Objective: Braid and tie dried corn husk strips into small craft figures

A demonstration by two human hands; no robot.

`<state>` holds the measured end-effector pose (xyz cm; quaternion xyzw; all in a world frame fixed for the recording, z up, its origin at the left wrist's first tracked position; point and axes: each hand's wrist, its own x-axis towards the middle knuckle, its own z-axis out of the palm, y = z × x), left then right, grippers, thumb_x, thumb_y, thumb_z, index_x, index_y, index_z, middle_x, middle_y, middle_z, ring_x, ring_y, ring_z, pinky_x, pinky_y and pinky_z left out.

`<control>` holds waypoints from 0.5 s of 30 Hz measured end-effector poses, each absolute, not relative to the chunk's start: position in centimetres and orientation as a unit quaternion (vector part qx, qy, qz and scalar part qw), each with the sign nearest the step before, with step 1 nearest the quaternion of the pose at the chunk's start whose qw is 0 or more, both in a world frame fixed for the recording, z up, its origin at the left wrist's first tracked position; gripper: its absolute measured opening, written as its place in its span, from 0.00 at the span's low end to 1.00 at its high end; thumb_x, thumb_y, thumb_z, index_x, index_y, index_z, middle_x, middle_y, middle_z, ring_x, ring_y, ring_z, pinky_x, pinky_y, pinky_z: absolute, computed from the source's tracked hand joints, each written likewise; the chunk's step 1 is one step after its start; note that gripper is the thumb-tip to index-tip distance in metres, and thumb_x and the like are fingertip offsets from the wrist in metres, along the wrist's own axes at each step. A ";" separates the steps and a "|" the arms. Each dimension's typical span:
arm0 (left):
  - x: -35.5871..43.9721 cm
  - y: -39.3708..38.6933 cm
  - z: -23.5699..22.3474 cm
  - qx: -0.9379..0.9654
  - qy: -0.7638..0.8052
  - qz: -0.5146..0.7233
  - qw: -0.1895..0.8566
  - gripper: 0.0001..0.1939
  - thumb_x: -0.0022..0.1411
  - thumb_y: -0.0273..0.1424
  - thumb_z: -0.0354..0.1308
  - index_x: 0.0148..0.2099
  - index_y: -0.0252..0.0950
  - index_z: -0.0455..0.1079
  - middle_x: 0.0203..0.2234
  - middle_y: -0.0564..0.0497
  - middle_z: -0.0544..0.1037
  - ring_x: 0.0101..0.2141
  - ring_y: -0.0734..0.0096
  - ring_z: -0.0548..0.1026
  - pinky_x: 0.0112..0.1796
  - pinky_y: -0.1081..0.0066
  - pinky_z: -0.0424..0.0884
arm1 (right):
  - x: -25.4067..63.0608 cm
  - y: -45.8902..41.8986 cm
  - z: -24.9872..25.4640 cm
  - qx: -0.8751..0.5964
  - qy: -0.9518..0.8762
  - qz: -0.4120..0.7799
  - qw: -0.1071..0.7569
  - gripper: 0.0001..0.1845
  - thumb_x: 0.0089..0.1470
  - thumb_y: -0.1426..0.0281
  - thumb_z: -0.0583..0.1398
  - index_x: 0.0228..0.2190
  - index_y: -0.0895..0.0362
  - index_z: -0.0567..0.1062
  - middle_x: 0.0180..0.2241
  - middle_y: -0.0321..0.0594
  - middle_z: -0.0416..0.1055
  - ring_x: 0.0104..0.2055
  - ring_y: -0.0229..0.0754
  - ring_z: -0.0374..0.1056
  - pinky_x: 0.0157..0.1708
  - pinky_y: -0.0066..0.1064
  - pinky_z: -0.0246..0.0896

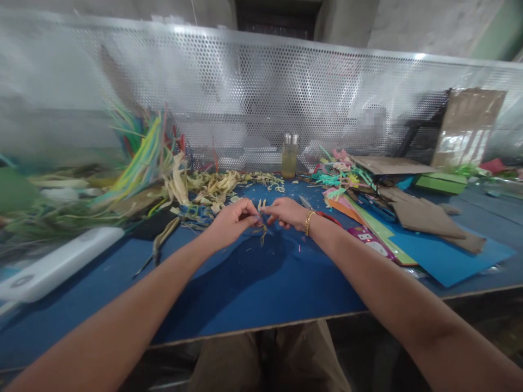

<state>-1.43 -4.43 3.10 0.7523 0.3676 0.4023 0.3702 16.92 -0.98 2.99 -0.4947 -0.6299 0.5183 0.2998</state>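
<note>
Over the middle of the blue tabletop (pixel 245 288), both hands meet at a small pale, dried plant strip (pixel 263 235). My left hand (pixel 235 222) pinches it between thumb and fingertips. From the other side my right hand (pixel 289 213), with a gold bracelet at the wrist, is closed with its fingertips on the same strip. The strip's ends show above and below the fingers; the exact grip is too small to make out. A heap of similar dried strips (pixel 216 188) lies just behind my left hand, beside a bundle of blue strips (pixel 194 216).
A pair of scissors (pixel 305 202) lies behind my right wrist. Coloured paper (pixel 441 256), cardboard pieces (pixel 425 212) and a purple case (pixel 370 242) are at right. At left are colourful strips (pixel 141 158) and a white power strip (pixel 61 264). A jar (pixel 290 158) stands near the perforated metal panel (pixel 261 92).
</note>
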 end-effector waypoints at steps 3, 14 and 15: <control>-1.1 -5.0 3.3 0.782 0.361 0.385 0.330 0.04 0.54 0.32 0.58 0.31 0.37 0.68 0.27 0.50 0.75 0.31 0.68 0.74 0.35 0.67 0.69 | 16.5 -1.1 2.7 -0.471 -0.620 0.551 0.299 0.16 0.43 0.64 0.66 0.21 0.56 0.64 0.14 0.31 0.63 0.12 0.27 0.50 0.09 0.22 0.40; -2.8 -3.4 3.6 0.637 0.454 0.538 0.313 0.15 0.55 0.43 0.58 0.38 0.38 0.75 0.36 0.48 0.75 0.34 0.67 0.70 0.30 0.72 0.64 | 16.6 -1.5 4.0 -0.355 -0.636 0.548 0.411 0.11 0.49 0.70 0.61 0.29 0.55 0.61 0.32 0.38 0.76 0.13 0.25 0.50 0.13 0.22 0.50; -2.8 -3.3 3.4 0.642 0.456 0.524 0.325 0.16 0.54 0.44 0.58 0.36 0.37 0.75 0.34 0.49 0.76 0.34 0.67 0.70 0.31 0.71 0.64 | 16.4 -1.7 3.9 -0.346 -0.646 0.549 0.402 0.11 0.49 0.69 0.62 0.29 0.55 0.62 0.31 0.38 0.76 0.13 0.26 0.50 0.13 0.22 0.50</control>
